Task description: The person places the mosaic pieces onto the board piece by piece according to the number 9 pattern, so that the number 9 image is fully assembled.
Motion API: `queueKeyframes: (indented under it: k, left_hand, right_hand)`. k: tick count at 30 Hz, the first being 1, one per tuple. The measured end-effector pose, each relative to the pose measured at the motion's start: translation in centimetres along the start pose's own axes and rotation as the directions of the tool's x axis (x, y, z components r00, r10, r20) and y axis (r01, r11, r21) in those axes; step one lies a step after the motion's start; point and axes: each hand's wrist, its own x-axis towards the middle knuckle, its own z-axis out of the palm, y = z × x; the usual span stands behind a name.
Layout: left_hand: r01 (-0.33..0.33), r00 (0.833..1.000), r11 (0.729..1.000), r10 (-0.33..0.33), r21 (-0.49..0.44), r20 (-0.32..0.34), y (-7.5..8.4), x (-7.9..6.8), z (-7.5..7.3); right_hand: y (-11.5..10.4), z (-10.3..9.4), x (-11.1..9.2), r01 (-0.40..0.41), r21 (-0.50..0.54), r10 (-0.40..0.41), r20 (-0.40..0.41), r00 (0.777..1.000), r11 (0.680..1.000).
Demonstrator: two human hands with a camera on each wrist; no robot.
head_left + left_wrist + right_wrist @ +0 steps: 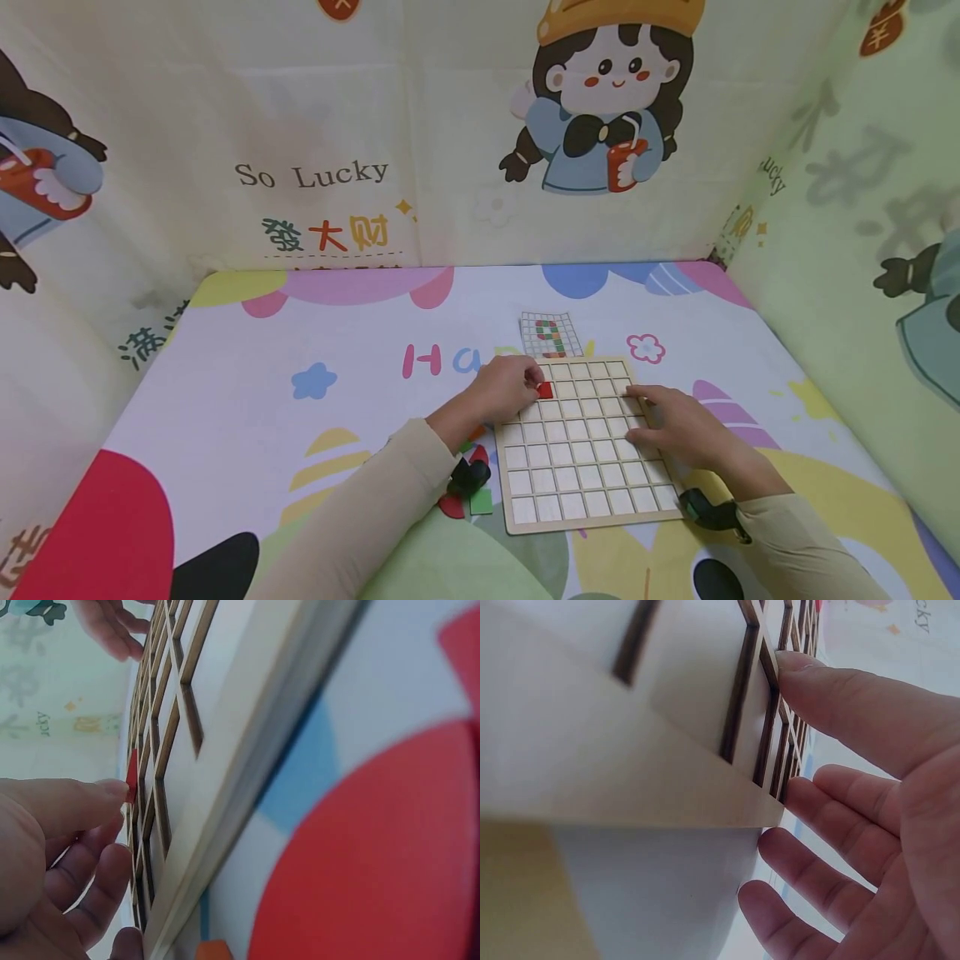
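Note:
A wooden grid board (pixel 592 524) with rows of square cells lies on the printed tablecloth. Near its upper left corner my left hand (pixel 508 390) pinches a small red square tile (pixel 546 391) over the cells. The left wrist view shows the thumb on the red tile (pixel 133 774), with the other fingers bent below it. My right hand (pixel 686 429) steadies the board's right side. Its thumb (pixel 802 671) rests on the grid and its relaxed fingers touch the outer edge. Behind the board lies a paper card (pixel 550 335) showing a grid with green and orange-red squares.
Left of the board, partly covered by my left sleeve, are loose pieces, among them a green square (pixel 482 502) and a red rounded piece (pixel 452 506). An orange piece (pixel 214 950) lies close to the board's edge. Printed cloth walls stand behind and at both sides.

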Motion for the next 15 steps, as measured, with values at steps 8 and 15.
queueKeyframes:
  k: [8, 15]
  left_hand:
    - [0.008, 1.0, 1.0, -0.008, -0.003, 0.004, -0.19, 0.35, 0.07]
    - [-0.023, 1.0, 0.999, 0.023, 0.039, -0.013, -0.31, 0.51, 0.27]
  right_hand:
    - [-0.02, 0.01, 0.03, 0.0, 0.002, 0.0, -0.004, 1.0, 1.0]
    - [-0.08, -0.01, 0.09, -0.002, 0.0, 0.002, 0.002, 1.0, 1.0]
